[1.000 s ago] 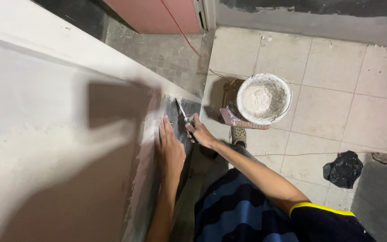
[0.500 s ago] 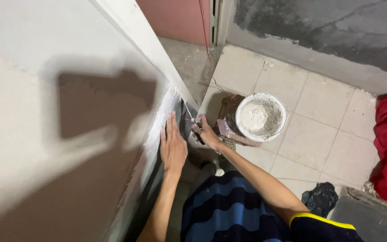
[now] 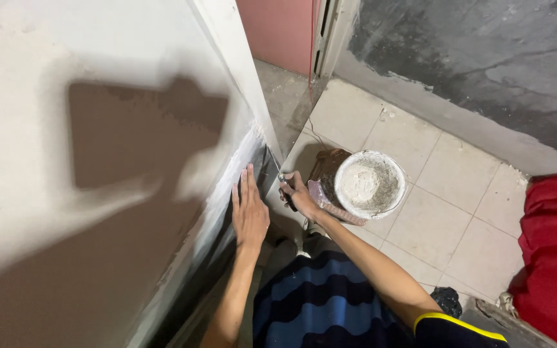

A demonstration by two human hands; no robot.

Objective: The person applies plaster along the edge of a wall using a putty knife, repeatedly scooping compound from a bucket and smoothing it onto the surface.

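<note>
The left hand [image 3: 249, 216] lies flat and released against the white wall [image 3: 98, 129]. The right hand [image 3: 299, 198] is clenched, its grip grasping a putty knife [image 3: 283, 182] at the wall's low edge. A white bucket [image 3: 370, 185] stands nearby on the tiled floor [image 3: 446, 193].

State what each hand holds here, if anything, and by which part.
The right hand holds a small putty knife by its dark handle, blade toward the wall. The left hand holds nothing; it lies flat against the wall.

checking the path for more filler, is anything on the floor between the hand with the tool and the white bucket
Nothing visible lies between them. The right hand holds the small tool by the wall's lower edge, and the white bucket stands just beside it on the tiled floor.
</note>
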